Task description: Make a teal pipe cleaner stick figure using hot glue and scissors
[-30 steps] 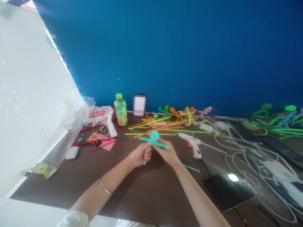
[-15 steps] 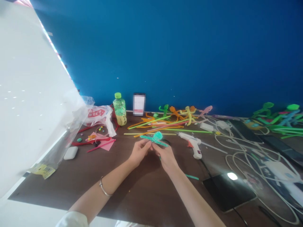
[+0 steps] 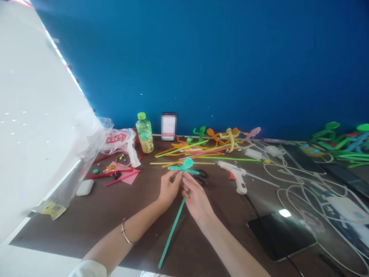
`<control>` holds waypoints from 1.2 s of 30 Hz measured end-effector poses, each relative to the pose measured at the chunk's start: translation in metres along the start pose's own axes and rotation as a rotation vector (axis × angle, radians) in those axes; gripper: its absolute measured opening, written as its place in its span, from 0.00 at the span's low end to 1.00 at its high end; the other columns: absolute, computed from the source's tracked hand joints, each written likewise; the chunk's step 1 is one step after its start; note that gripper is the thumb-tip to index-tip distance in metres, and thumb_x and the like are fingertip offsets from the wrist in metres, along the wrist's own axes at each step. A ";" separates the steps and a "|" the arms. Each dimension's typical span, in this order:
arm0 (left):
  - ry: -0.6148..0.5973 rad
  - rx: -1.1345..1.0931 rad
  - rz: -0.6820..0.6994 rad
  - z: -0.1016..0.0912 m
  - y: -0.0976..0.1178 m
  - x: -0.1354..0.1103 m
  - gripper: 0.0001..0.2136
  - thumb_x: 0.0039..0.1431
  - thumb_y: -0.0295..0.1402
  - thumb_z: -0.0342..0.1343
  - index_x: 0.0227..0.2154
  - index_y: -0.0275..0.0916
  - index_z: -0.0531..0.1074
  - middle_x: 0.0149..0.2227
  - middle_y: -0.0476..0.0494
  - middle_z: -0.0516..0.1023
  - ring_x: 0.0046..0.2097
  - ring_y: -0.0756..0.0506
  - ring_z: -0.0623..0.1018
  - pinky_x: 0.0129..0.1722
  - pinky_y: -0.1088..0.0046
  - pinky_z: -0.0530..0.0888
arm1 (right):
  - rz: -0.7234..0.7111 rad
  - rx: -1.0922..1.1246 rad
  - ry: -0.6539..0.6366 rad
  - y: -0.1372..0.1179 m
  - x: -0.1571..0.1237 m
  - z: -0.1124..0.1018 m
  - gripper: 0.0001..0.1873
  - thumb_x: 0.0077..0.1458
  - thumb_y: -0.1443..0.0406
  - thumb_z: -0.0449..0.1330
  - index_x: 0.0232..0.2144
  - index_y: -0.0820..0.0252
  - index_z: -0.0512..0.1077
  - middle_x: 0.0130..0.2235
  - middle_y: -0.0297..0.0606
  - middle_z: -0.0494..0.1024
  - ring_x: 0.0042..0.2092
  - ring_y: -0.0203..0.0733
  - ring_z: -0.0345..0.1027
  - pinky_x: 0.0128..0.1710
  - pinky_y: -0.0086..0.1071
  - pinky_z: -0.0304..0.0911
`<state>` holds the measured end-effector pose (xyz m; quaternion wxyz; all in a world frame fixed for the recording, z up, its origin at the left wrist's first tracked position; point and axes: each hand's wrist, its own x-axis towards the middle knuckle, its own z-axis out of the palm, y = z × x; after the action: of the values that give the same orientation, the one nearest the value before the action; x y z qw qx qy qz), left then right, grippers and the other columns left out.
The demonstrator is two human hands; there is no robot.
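Between my hands is a teal pipe-cleaner figure [image 3: 188,164], with a coiled round head and two arms sticking out sideways. My left hand [image 3: 169,188] pinches it from the left, just under the arms. On the other side my right hand [image 3: 196,195] is closed on the figure's lower part, fingers curled. A long straight teal pipe cleaner [image 3: 172,232] hangs from below my right hand toward the table's front edge. Where it joins the figure is hidden by my fingers. Black scissor handles [image 3: 203,174] lie just behind my right hand.
Loose pipe cleaners [image 3: 196,153] and finished figures [image 3: 230,138] lie along the wall. A glue gun [image 3: 239,179], a black tablet-like slab [image 3: 279,234] and tangled white cables [image 3: 284,196] are on the right. A bottle [image 3: 144,134], plastic bags and a white case [image 3: 85,187] stand left.
The long teal strand, earlier pointing right behind my right wrist, now hangs down toward me. My right hand has turned, and the figure's head is more upright and slightly left.
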<state>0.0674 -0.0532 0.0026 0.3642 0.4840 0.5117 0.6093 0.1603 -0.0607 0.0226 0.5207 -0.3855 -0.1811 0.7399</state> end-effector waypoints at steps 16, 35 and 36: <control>0.063 0.158 -0.011 -0.002 0.009 -0.006 0.13 0.53 0.37 0.51 0.26 0.34 0.76 0.25 0.47 0.76 0.30 0.47 0.72 0.30 0.76 0.67 | -0.672 -0.967 -0.081 0.009 0.000 -0.006 0.19 0.54 0.66 0.50 0.47 0.57 0.69 0.43 0.42 0.68 0.46 0.41 0.64 0.47 0.37 0.62; 0.031 -0.445 -0.330 0.004 -0.005 0.001 0.14 0.42 0.40 0.62 0.23 0.34 0.68 0.15 0.58 0.55 0.16 0.58 0.53 0.16 0.81 0.51 | -0.976 -1.139 -0.032 -0.001 0.003 -0.009 0.11 0.55 0.67 0.51 0.36 0.58 0.73 0.35 0.40 0.76 0.38 0.40 0.70 0.40 0.34 0.65; 0.055 -0.395 -0.315 0.004 -0.004 0.001 0.14 0.43 0.41 0.61 0.23 0.34 0.67 0.15 0.57 0.56 0.17 0.58 0.54 0.16 0.81 0.52 | -0.985 -1.143 -0.035 -0.001 0.002 -0.008 0.11 0.55 0.67 0.51 0.36 0.58 0.73 0.35 0.40 0.76 0.37 0.40 0.70 0.39 0.34 0.65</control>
<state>0.0705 -0.0506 -0.0012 0.5279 0.3011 0.4617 0.6462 0.1667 -0.0598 0.0173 0.5073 -0.4581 -0.6964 0.2187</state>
